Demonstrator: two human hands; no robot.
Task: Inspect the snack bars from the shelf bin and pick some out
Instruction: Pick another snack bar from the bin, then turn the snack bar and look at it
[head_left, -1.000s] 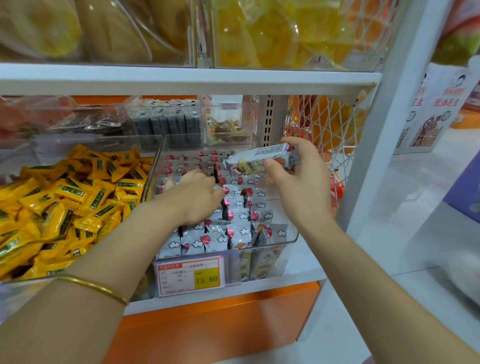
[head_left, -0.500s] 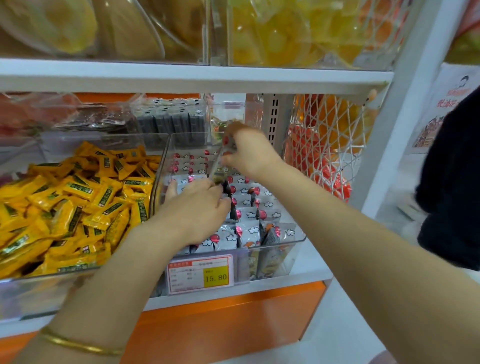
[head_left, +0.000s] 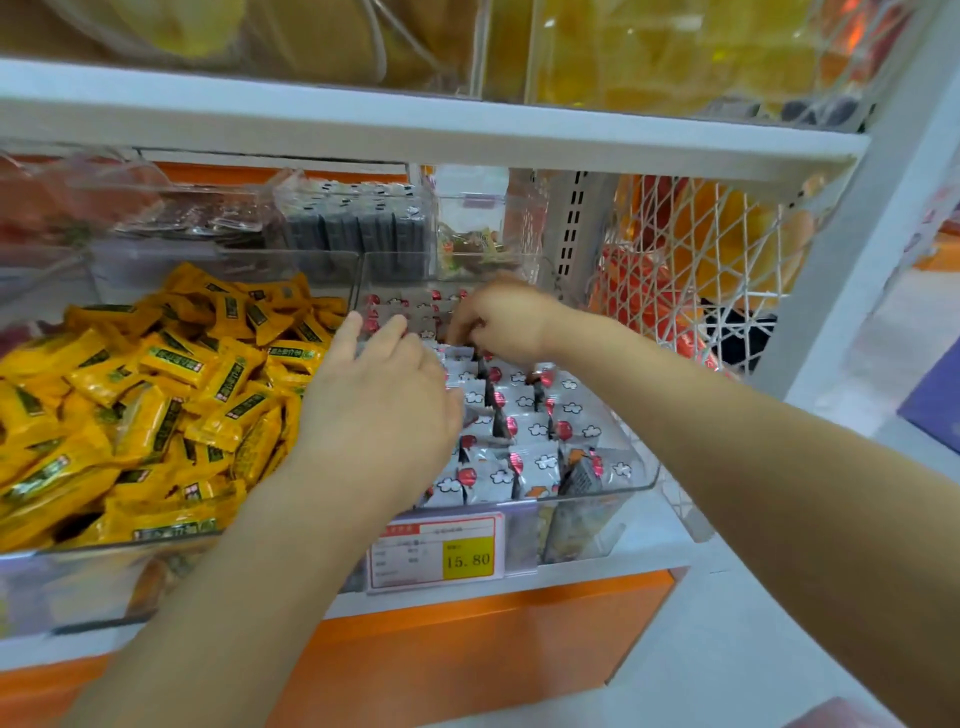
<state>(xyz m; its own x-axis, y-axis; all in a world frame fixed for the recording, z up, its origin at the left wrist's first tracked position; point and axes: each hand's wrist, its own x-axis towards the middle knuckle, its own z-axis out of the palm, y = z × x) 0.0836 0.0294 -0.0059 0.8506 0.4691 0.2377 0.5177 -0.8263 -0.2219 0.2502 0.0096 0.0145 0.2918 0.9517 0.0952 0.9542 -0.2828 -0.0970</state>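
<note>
Silver snack bars (head_left: 524, 431) printed with white clouds and red dots stand in rows inside a clear plastic bin (head_left: 641, 480) on the shelf. My left hand (head_left: 384, 389) lies flat on the bars at the bin's left side, fingers straight and pointing toward the back. My right hand (head_left: 501, 322) reaches over the back rows with its fingers curled down, pinching the top of a bar there. That bar is mostly hidden by the fingers.
A bin of yellow packets (head_left: 156, 395) sits directly left. A price tag (head_left: 436, 551) reading 15.80 hangs on the bin front. Dark packets (head_left: 358, 228) stand behind. The upper shelf edge (head_left: 415, 124) runs just overhead, and a white net (head_left: 685, 270) with orange goods closes the right side.
My right hand brought the bar it held up down into the back of the bin. My left hand stayed on the bars and its fingers straightened.
</note>
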